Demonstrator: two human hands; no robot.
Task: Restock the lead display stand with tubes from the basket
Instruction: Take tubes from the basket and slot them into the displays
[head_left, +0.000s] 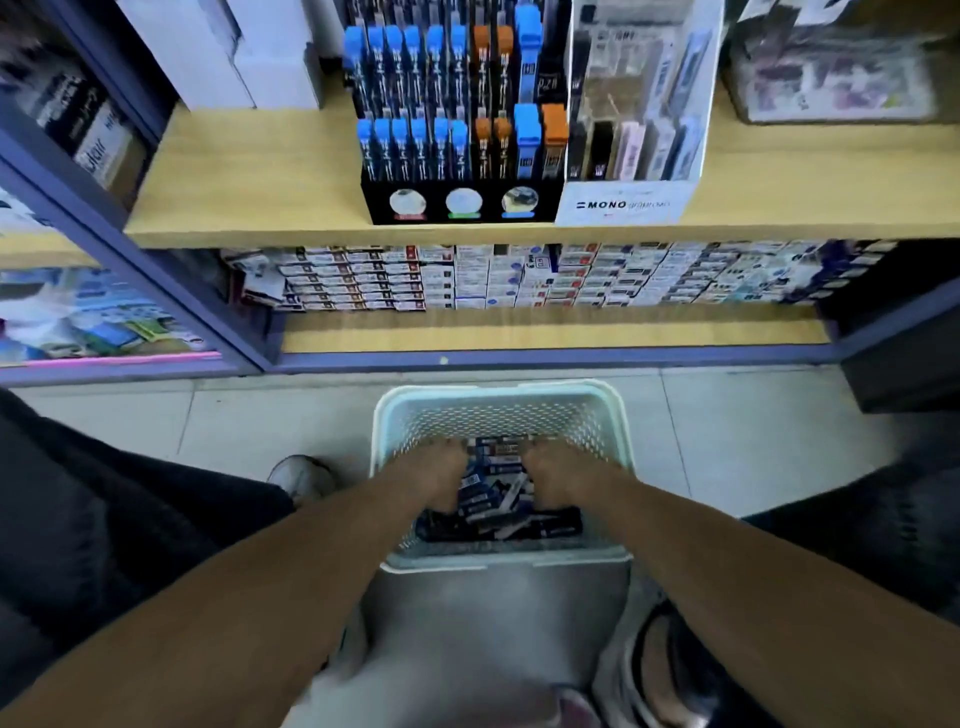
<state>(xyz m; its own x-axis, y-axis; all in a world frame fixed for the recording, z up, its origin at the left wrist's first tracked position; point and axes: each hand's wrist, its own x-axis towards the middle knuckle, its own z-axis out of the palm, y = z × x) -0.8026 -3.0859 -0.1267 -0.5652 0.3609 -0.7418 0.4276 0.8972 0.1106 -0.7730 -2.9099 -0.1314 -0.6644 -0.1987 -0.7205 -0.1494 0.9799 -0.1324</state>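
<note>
A pale mint basket (501, 397) stands on the floor below me, holding a heap of dark lead tubes (498, 499) with white labels. My left hand (439, 475) and my right hand (553, 475) both reach down into the heap, fingers buried among the tubes; whether either holds a tube is hidden. On the wooden shelf above stands the black lead display stand (457, 202), its rows filled with blue-capped and orange-capped tubes.
A white MONO display box (623, 205) stands right of the stand. White boxes (228, 57) sit at the shelf's back left. The lower shelf (519, 332) holds stacked small cartons. A shoe (301, 478) is left of the basket, dark trouser legs at both sides.
</note>
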